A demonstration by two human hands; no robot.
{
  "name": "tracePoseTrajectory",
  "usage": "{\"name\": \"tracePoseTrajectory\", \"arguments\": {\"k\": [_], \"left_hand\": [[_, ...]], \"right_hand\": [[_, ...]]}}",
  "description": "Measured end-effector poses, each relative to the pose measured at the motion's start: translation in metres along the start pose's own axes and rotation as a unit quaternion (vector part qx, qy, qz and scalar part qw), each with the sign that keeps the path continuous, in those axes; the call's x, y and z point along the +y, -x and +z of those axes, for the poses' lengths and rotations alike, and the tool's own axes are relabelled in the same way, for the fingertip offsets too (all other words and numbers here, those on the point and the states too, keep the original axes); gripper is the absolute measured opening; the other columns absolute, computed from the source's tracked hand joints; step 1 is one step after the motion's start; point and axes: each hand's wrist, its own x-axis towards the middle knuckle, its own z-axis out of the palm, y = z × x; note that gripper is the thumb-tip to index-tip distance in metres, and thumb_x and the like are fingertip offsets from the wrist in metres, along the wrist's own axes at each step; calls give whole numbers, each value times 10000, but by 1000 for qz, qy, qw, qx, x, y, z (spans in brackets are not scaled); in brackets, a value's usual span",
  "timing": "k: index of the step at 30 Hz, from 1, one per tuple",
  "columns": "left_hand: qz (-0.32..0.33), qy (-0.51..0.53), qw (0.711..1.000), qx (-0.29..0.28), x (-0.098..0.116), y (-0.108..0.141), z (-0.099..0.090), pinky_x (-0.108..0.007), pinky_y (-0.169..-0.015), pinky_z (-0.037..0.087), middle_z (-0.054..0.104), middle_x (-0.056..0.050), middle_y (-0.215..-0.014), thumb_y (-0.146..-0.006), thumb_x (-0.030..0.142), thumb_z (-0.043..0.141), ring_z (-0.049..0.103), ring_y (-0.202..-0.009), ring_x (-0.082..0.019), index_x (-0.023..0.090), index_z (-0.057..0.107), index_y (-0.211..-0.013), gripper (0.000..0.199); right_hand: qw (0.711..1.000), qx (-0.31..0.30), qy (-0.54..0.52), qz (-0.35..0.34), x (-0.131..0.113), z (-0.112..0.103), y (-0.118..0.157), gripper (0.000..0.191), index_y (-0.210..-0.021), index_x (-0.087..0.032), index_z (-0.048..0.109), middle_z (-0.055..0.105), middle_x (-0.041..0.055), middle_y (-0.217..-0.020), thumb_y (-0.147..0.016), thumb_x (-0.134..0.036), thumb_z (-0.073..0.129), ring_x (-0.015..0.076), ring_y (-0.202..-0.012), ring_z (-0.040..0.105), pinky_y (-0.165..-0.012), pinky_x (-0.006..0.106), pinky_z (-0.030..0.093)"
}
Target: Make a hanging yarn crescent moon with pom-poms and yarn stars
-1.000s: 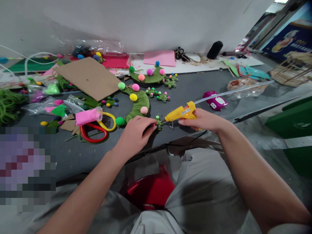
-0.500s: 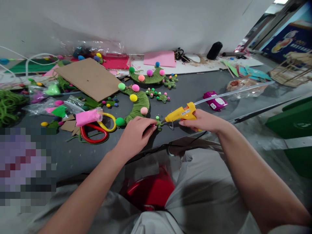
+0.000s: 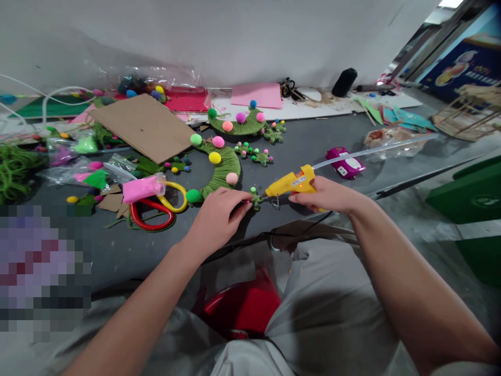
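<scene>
My right hand (image 3: 326, 194) is wrapped round a yellow glue gun (image 3: 289, 183) with a long clear glue stick (image 3: 376, 148) in its back end. The nozzle touches, or nearly touches, a small green yarn star (image 3: 256, 201) that has little pom-poms on its points. My left hand (image 3: 221, 213) pinches the star's left side at the table's front edge. Just beyond that hand curves a green yarn-wrapped crescent (image 3: 224, 169) with coloured pom-poms. Farther back lie a second crescent (image 3: 238, 125) and several finished-looking small stars (image 3: 262, 157).
Red-and-yellow-handled scissors (image 3: 152, 214) and a pink packet (image 3: 143, 188) lie left of my hands. Behind them is a cardboard sheet (image 3: 146, 125). A purple packet (image 3: 345, 162) sits under the glue stick. Green yarn (image 3: 18, 169) is heaped at far left; a green bin (image 3: 469, 193) stands at right.
</scene>
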Motion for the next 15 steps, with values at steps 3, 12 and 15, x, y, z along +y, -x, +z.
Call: {"name": "tracePoseTrajectory", "arguments": {"k": [3,12,15], "left_hand": [[0,0,1000,0,0,1,0,-396,-893,479,737,-63,-1091,-999,298,491,615,-1021,-241,212,680,-1139,250],[-1,-2,1000,4,0,0,0,-395,-898,482,738,-68,-1089,-991,289,502,618,-1033,-246,213,682,-1136,243],[1,0,1000,3,0,-1,1,-386,-906,478,736,-69,-1096,-992,295,506,619,-1042,-242,208,685,-1141,249]], "right_hand": [[1000,2,17,6,2,0,0,359,-723,-198,554,530,-22,-529,-832,-533,623,129,-516,478,-514,261,370],[999,23,37,32,3,-2,5,388,-732,-193,587,551,-1,-563,-805,-570,644,146,-526,503,-509,273,377],[998,50,23,37,1,-5,9,318,-809,-192,623,536,-13,-578,-794,-505,675,140,-521,491,-512,270,385]]}}
